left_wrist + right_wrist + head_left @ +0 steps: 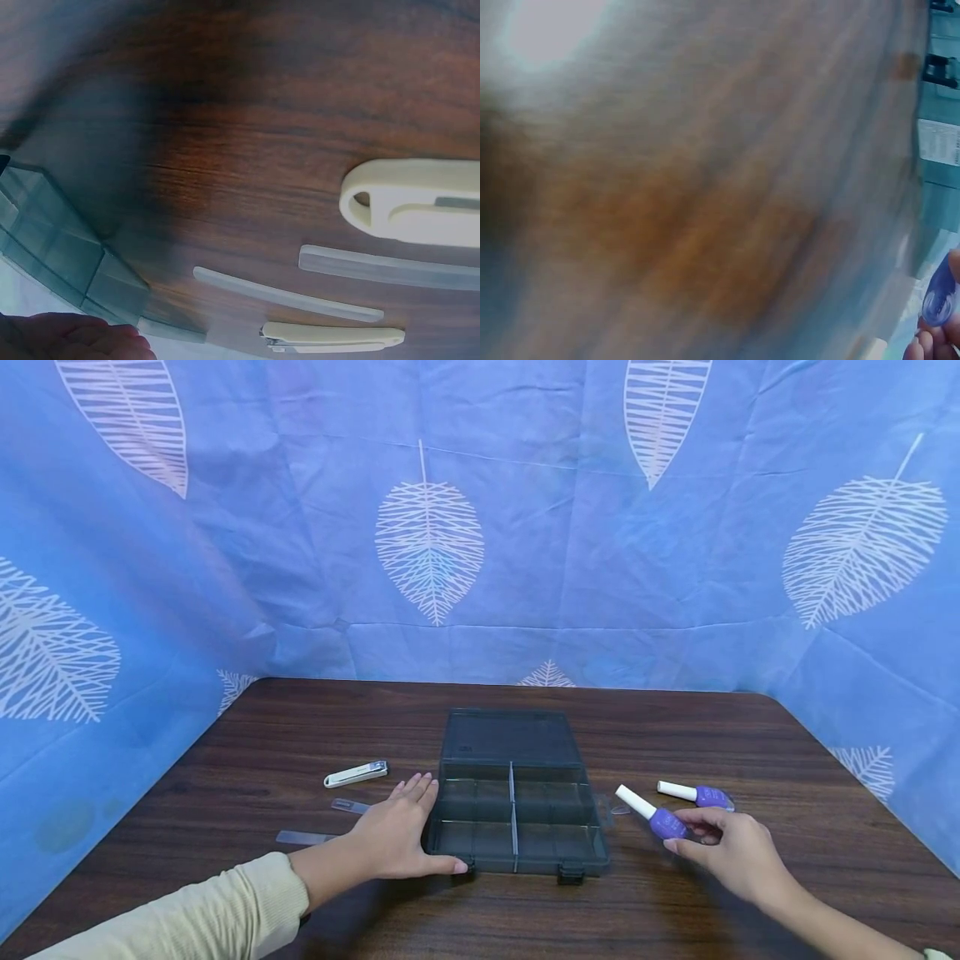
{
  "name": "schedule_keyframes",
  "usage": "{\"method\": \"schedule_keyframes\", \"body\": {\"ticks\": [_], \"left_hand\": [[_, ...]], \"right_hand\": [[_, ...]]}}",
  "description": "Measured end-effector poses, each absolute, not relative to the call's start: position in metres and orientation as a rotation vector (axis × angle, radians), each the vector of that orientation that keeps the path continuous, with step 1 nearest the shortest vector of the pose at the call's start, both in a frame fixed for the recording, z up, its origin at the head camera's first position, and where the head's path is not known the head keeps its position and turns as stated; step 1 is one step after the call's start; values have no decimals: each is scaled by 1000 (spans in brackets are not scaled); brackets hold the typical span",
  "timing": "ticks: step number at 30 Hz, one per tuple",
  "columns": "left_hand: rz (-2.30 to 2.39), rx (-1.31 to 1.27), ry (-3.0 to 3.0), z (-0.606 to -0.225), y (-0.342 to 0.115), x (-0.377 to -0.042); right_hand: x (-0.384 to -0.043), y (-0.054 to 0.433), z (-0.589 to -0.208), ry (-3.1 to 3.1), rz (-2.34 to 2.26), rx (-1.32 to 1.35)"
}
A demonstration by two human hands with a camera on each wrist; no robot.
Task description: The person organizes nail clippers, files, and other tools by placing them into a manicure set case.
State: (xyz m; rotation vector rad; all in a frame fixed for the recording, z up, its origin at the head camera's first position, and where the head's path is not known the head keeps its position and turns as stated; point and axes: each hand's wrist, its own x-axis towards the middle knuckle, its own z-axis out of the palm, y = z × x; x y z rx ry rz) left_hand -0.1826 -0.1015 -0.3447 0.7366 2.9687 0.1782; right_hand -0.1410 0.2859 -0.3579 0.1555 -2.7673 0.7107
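Observation:
A grey see-through compartment box (558,853) lies open in mid-table, its lid (510,737) laid back behind it. My left hand (408,831) rests flat against the box's left wall, fingers straight, thumb along the front edge. The left wrist view shows a corner of the box (52,247) and my fingertips (67,337). My right hand (693,837), to the right of the box, pinches a purple nail polish bottle (651,815) with a white cap, tilted just above the table. In the blurred right wrist view the bottle (939,296) sits at the lower right.
A second purple bottle (693,793) lies beyond my right hand. Left of the box lie a white nail clipper (356,773) and two clear strips (350,806) (306,837). Blue leaf-print cloth (480,527) walls the dark wooden table (225,752) on three sides.

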Motion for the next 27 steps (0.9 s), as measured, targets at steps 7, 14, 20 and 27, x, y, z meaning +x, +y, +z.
{"method": "schedule_keyframes", "body": {"ticks": [7,14,20,27], "left_hand": [[189,736,2965,-343,-101,-182],[190,732,2968,-341,-100,-181],[201,734,2964,-341,-101,-182],[210,736,2957,-342,-101,-182]], "right_hand": [[-150,275,-343,-2786,755,247],[-165,258,-332,-2800,826,367],[-182,239,-327,-2786,848,498],[-201,222,-325,-2797,847,643]]}}
